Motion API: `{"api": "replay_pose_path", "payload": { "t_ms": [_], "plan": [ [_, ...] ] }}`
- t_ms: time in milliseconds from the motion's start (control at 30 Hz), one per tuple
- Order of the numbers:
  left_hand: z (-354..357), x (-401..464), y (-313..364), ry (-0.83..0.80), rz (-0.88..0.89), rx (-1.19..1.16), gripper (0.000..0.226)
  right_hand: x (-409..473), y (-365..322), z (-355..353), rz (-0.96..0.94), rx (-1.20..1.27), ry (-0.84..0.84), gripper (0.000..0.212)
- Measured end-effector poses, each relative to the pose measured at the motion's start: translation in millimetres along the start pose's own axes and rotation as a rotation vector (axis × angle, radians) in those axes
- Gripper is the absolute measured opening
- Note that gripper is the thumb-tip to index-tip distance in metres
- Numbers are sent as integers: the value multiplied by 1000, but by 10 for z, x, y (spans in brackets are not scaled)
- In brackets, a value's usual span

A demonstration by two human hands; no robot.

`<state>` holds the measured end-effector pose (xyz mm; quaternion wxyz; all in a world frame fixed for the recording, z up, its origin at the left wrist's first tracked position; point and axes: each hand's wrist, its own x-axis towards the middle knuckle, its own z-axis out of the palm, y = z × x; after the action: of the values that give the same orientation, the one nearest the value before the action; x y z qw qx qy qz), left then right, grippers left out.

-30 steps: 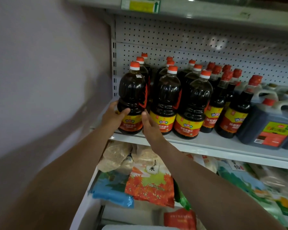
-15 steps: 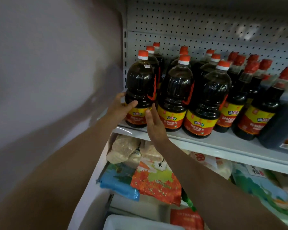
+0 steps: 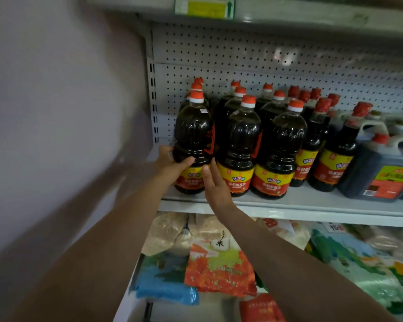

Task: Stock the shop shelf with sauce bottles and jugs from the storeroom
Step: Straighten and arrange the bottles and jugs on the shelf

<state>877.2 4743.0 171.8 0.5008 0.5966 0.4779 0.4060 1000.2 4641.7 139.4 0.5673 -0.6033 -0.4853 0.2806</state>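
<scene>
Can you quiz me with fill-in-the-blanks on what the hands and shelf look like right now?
1. The left hand grips the ____most front bottle.
2. The right hand lies with ____ fingers against that bottle's label, no grip.
3. The handled jug stands at the ____ end of the shelf.
4. Every front bottle's cap is ____.

Missing words: left; straight; right; on

Dark sauce bottle (image 3: 193, 145) with orange cap, upright at shelf (image 3: 312, 206) front-left corner, rows of matching bottles (image 3: 261, 135) beside it, handled jugs (image 3: 382, 173) far right
</scene>
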Motion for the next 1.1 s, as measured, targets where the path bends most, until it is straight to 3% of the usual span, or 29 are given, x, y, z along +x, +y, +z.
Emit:
{"api": "replay_pose_path", "payload": {
  "t_ms": [333,600,800,967,1100],
  "plan": [
    [-6,-78,40,25,37,104,57,-44,-154,-3,79,-33,3,67],
    [-65,-161,202,15,94,135,65,15,-697,-390,-139,-162,197,49],
    [-74,-162,551,69,187,29,99,308,-1096,-765,-289,-173,348,46],
    [-7,-181,910,44,287,63,75,612,-1287,-929,-383,-262,417,57],
    [80,-78,1040,17,300,108,59,798,-1369,-1000,-386,-284,362,66]
  ]
}}
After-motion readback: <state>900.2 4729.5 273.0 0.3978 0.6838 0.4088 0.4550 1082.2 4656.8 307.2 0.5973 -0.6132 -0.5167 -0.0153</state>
